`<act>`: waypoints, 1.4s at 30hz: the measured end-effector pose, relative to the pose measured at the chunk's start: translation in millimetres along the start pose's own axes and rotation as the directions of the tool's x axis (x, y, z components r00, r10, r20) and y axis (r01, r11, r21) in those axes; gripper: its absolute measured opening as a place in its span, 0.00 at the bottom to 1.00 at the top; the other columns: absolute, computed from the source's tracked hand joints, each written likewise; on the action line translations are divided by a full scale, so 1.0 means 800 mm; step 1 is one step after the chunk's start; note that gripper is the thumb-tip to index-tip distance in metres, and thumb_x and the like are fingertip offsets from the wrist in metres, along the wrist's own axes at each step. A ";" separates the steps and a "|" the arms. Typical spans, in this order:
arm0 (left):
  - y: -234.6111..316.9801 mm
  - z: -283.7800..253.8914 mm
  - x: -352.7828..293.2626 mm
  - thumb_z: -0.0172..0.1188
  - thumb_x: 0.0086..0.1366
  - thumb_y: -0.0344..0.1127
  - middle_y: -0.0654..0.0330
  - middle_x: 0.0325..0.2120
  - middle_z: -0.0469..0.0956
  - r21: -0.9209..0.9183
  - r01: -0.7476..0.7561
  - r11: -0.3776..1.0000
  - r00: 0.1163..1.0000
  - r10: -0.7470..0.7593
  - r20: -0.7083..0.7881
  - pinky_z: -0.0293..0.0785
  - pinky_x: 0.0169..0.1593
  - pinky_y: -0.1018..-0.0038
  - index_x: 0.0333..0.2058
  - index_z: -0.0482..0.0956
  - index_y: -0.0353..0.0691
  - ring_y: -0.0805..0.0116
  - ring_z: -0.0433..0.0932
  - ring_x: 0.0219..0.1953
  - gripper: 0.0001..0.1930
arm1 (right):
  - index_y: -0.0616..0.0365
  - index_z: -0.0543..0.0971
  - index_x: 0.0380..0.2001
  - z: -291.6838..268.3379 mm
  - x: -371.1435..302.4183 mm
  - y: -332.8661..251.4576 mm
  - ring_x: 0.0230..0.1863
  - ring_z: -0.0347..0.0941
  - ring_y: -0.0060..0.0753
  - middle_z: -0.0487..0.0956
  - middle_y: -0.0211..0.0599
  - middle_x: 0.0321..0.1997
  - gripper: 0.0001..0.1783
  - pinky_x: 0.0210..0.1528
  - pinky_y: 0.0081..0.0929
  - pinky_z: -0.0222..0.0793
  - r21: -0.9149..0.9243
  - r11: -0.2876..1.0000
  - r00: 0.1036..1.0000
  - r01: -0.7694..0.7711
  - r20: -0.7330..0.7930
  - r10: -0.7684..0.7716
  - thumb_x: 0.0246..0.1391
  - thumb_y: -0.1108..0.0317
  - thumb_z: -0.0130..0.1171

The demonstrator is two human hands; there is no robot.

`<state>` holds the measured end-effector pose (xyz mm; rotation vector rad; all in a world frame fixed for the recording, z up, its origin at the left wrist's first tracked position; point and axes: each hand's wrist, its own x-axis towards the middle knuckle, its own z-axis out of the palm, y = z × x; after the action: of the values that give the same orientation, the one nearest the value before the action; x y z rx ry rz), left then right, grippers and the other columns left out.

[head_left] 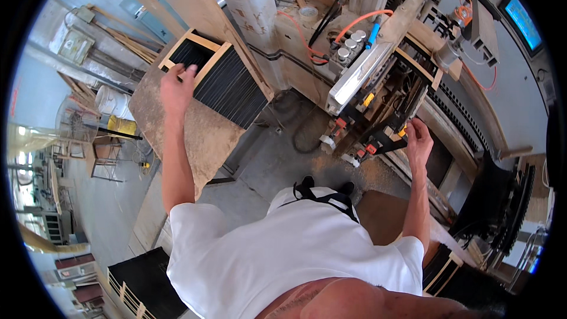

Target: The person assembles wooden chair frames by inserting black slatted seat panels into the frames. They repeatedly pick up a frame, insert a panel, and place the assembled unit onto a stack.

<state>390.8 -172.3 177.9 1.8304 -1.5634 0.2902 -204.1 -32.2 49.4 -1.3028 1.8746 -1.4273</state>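
Observation:
My left hand [179, 88] reaches over a stack of black slatted frames [231, 85] with pale wooden rails on top. Its thumb and fingers are apart at the near corner of the top frame; I see no firm grip. The stack stands on a worn brown board [207, 133]. On the right, my right hand [419, 145] hovers by the side of a machine [360, 77], next to a small yellow part. Its fingers are loosely bent, a little apart, with nothing visible in them. Another black frame with light wooden rails [414, 64] lies in the machine between its guides.
Orange air hoses [363, 23] cross the machine top. A lit screen [522, 20] and red lamp are at the far right. More black frames [147, 283] stand at lower left. A dark hose [304, 130] and sawdust lie on the floor ahead; white buckets [112, 101] stand left.

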 end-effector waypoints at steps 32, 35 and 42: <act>0.281 0.181 -0.475 0.62 0.63 0.34 0.55 0.39 0.83 -0.562 0.317 0.764 0.417 0.419 0.806 0.75 0.50 0.72 0.46 0.78 0.34 0.68 0.81 0.43 0.15 | 0.51 0.75 0.54 -0.501 -0.510 0.140 0.51 0.72 0.55 0.77 0.47 0.51 0.21 0.50 0.44 0.69 -0.687 0.258 0.730 -0.680 -0.668 0.144 0.56 0.62 0.59; 0.307 0.193 -0.480 0.62 0.63 0.34 0.54 0.38 0.83 -0.588 0.239 0.772 0.377 0.485 0.789 0.75 0.49 0.72 0.47 0.78 0.33 0.67 0.81 0.43 0.15 | 0.52 0.74 0.55 -0.484 -0.550 0.148 0.52 0.73 0.55 0.78 0.50 0.51 0.21 0.51 0.44 0.69 -0.505 0.448 0.658 -0.738 -0.684 0.315 0.59 0.62 0.57; 0.382 0.198 -0.438 0.61 0.64 0.35 0.54 0.37 0.83 -0.647 0.249 0.720 0.399 0.533 0.746 0.76 0.46 0.73 0.47 0.78 0.32 0.68 0.81 0.42 0.15 | 0.58 0.74 0.56 -0.459 -0.532 0.126 0.53 0.73 0.53 0.78 0.48 0.52 0.20 0.52 0.41 0.70 -0.495 0.536 0.685 -0.684 -0.688 0.238 0.60 0.69 0.55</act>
<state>-22.2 -8.1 -31.2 1.1553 -2.1208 -1.3613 -342.0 520.7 13.2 -0.4667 3.1159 -0.7568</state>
